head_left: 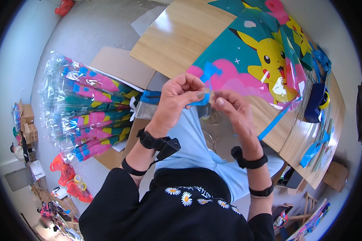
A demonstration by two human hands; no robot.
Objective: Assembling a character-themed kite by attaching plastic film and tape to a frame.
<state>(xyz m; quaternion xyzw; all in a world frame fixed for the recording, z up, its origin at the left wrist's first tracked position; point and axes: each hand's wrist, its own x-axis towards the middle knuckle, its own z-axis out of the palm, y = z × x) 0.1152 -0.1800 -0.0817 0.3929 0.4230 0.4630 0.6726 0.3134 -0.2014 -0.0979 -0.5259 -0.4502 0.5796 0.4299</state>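
Observation:
Between my hands, above my lap, a blue ribbon (201, 100) is bent into a short loop. My left hand (171, 100) pinches it between thumb and curled fingers. Close on the other side, my right hand (235, 110) has thumb and forefinger pressed together at the ribbon's end; whatever is in that pinch is too small to make out. Just beyond the fingers, another blue ribbon piece (210, 73) sticks up in front of a printed plastic sheet (237, 60) in teal and pink with a yellow cartoon figure. That sheet lies on the wooden table (185, 32).
Several clear-wrapped colourful bundles (92, 108) fan out at the left by an open cardboard box (122, 66). A dark blue tape dispenser (314, 105), thin sticks (315, 148) and a loose ribbon (313, 150) lie at the table's right. Red plastic bags (66, 172) rest on the floor.

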